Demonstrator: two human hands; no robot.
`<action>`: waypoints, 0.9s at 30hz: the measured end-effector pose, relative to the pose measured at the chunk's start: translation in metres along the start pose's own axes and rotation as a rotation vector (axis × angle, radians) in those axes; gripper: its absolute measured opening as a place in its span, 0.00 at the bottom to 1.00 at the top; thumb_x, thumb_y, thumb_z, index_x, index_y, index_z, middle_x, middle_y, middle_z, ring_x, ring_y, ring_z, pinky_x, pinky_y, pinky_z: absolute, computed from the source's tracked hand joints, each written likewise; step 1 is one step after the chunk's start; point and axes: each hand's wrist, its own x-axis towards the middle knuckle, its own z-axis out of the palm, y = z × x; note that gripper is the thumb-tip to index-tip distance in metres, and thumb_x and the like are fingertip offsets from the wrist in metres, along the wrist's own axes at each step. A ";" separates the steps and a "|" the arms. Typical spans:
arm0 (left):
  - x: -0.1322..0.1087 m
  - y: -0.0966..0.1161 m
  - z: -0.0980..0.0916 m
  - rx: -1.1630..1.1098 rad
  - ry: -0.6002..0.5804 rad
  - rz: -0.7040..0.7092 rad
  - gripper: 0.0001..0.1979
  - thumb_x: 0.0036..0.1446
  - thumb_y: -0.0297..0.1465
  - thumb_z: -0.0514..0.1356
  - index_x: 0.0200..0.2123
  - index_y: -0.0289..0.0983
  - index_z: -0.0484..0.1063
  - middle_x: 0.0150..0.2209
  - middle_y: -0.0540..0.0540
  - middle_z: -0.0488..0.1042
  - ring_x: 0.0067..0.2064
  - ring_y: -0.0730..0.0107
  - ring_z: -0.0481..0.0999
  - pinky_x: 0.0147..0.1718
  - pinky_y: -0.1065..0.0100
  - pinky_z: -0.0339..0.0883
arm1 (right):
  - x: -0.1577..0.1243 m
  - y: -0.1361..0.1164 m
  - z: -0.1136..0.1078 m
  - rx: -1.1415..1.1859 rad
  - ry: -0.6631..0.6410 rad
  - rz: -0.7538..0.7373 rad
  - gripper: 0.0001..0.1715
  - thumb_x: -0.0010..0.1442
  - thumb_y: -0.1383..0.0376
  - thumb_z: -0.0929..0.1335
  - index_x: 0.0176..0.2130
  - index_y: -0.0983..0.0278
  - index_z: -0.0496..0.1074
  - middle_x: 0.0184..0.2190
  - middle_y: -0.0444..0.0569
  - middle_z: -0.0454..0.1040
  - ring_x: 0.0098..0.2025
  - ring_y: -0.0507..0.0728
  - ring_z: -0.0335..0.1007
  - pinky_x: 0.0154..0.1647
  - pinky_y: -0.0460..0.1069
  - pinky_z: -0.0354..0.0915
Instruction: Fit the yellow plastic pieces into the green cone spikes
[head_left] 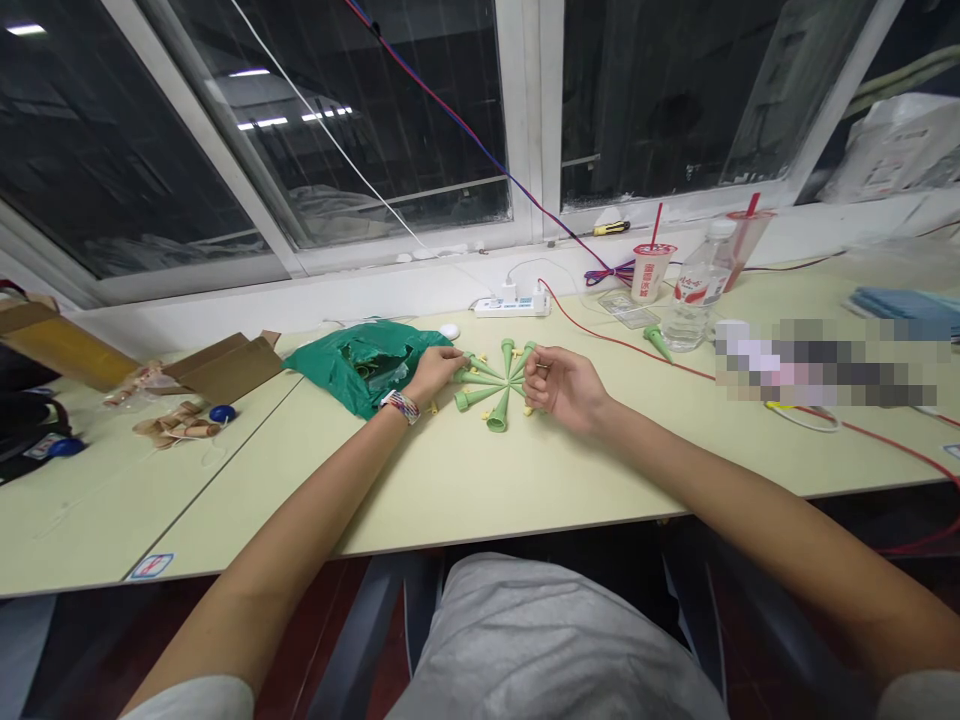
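Note:
Several green plastic cones with small yellow parts lie fanned out like a star on the pale table. My left hand rests at the star's left side, its fingers closed on the tip of one green cone. My right hand sits at the right side of the star, fingers curled and pinched on a small piece I cannot make out. A woven bracelet circles my left wrist. One more green cone lies apart near the bottle.
A green plastic bag lies left of my left hand. Behind stand a power strip, a white mouse, two cups with red straws, a water bottle. Red cable crosses the right side. Cardboard pieces lie at left.

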 end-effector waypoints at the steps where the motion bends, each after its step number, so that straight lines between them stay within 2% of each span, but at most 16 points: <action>1: -0.001 0.001 0.000 0.005 -0.003 0.000 0.14 0.48 0.42 0.67 0.26 0.35 0.80 0.25 0.46 0.75 0.28 0.68 0.67 0.28 0.67 0.58 | 0.000 0.000 0.000 -0.003 0.000 -0.001 0.15 0.57 0.55 0.72 0.28 0.61 0.68 0.19 0.41 0.59 0.22 0.52 0.52 0.26 0.49 0.54; 6: -0.004 0.010 -0.001 0.042 -0.011 -0.010 0.11 0.48 0.38 0.65 0.21 0.36 0.76 0.20 0.48 0.69 0.25 0.68 0.62 0.28 0.66 0.55 | -0.001 -0.001 0.001 -0.011 -0.002 -0.003 0.15 0.57 0.55 0.72 0.28 0.61 0.67 0.19 0.41 0.59 0.22 0.52 0.53 0.27 0.49 0.54; 11: -0.005 0.015 -0.002 0.083 -0.017 -0.013 0.11 0.49 0.36 0.64 0.21 0.36 0.76 0.19 0.49 0.67 0.25 0.69 0.62 0.28 0.65 0.55 | -0.002 -0.002 0.001 -0.011 -0.005 0.000 0.15 0.58 0.55 0.72 0.28 0.61 0.68 0.19 0.41 0.59 0.22 0.51 0.53 0.27 0.49 0.54; 22: -0.005 0.016 0.000 0.190 0.004 0.012 0.11 0.49 0.36 0.63 0.22 0.36 0.78 0.24 0.45 0.75 0.28 0.63 0.69 0.31 0.64 0.61 | -0.001 -0.002 0.000 -0.008 -0.011 0.004 0.14 0.58 0.55 0.72 0.28 0.61 0.68 0.19 0.41 0.59 0.22 0.51 0.53 0.27 0.49 0.55; 27: -0.006 0.016 0.001 0.241 0.006 0.015 0.12 0.50 0.38 0.62 0.23 0.36 0.78 0.23 0.46 0.74 0.29 0.62 0.70 0.31 0.64 0.63 | -0.001 -0.001 0.001 -0.003 -0.008 0.001 0.15 0.57 0.55 0.72 0.28 0.62 0.69 0.19 0.41 0.60 0.22 0.51 0.53 0.26 0.48 0.56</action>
